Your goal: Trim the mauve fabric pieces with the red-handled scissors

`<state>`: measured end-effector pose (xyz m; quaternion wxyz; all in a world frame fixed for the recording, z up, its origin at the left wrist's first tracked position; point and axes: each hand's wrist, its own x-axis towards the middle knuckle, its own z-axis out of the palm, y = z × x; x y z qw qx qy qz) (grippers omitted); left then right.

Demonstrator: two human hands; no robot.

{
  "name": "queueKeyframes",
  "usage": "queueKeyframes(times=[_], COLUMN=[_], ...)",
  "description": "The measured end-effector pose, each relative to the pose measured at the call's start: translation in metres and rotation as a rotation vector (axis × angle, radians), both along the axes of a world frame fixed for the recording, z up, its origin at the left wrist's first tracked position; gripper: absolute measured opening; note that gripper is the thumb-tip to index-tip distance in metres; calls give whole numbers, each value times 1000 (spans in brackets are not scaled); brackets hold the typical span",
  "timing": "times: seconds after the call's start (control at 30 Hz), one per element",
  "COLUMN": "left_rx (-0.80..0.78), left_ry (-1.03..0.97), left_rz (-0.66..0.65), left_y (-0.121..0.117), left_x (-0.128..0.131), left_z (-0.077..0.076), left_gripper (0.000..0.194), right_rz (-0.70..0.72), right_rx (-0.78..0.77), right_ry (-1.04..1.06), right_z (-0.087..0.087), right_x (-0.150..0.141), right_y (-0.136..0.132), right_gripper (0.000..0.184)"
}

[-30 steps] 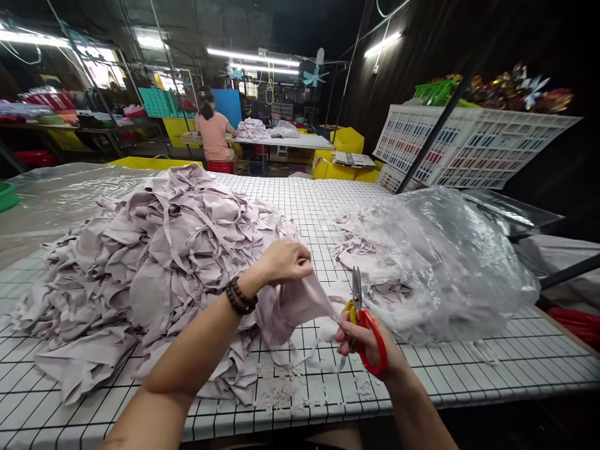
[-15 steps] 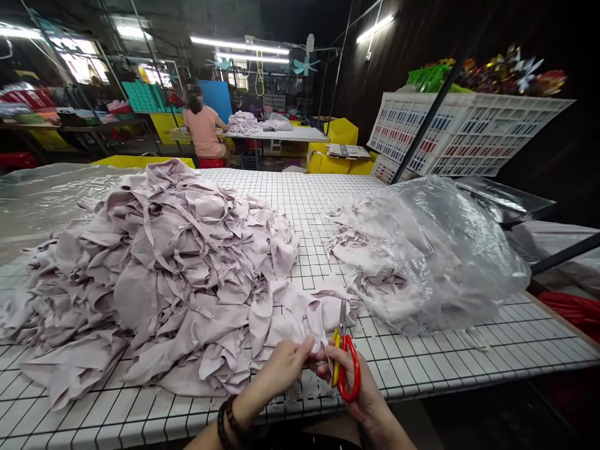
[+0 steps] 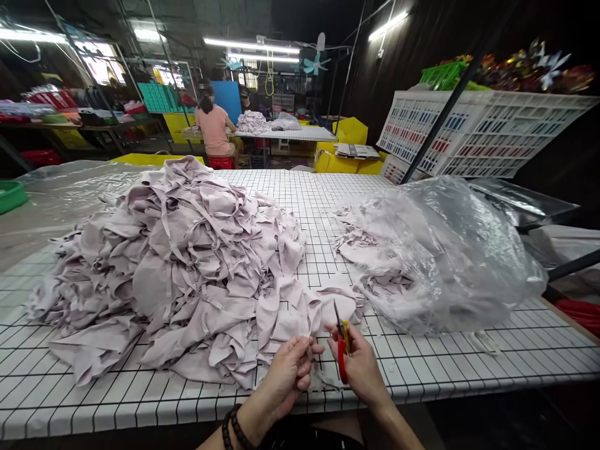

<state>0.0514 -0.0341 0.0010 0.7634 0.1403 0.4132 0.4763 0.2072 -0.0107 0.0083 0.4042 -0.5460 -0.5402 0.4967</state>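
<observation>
My left hand (image 3: 289, 374), with dark beads at the wrist, pinches the edge of a pale pink fabric piece (image 3: 293, 315) that lies at the near side of a large heap. My right hand (image 3: 359, 362) holds scissors (image 3: 343, 350) with red and yellow handles, their blades pointing away from me and up. A small gap separates the two hands. The heap of pale pink cloth pieces (image 3: 187, 250) covers the left and middle of the table. Whether the scissors' blades are parted is hard to see.
A clear plastic bag (image 3: 450, 262) of similar fabric lies on the right of the grid-patterned table cover (image 3: 323, 225). Behind it stands a white crate (image 3: 469, 134) and a dark slanting pole (image 3: 440, 94). At far left is a green tray (image 3: 12, 195). A seated person (image 3: 215, 128) is at another table.
My hands have moved apart, the right one slightly rightward, off the cloth. The scissors have turned in my right hand. The view has shifted a little to the left.
</observation>
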Motion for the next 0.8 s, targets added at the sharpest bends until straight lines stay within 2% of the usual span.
queueKeyframes(times=[0.1, 0.2, 0.27, 0.37, 0.53, 0.6, 0.7, 0.8], left_rx=[2, 20, 32, 103, 365, 458, 467, 462], left_ry=[-47, -62, -51, 48, 584, 700, 582, 435], left_rz=[-16, -46, -57, -11, 192, 251, 137, 24], left_y=[-6, -9, -9, -5, 4, 6, 8, 11], left_x=[0, -2, -4, -6, -11, -13, -14, -13], left_z=[8, 13, 12, 8, 10, 14, 13, 5], left_gripper=[37, 39, 41, 43, 36, 31, 32, 33], right_rz=[198, 341, 322, 197, 37, 23, 69, 156], right_rx=[139, 132, 125, 152, 116, 82, 43, 0], right_ry=[-42, -59, -38, 19, 111, 172, 226, 173], right_z=[11, 13, 11, 8, -4, -12, -18, -13], right_x=[-4, -11, -15, -19, -32, -39, -42, -31], right_y=[18, 34, 41, 43, 32, 27, 26, 28], right_gripper=[27, 15, 10, 10, 23, 27, 32, 33])
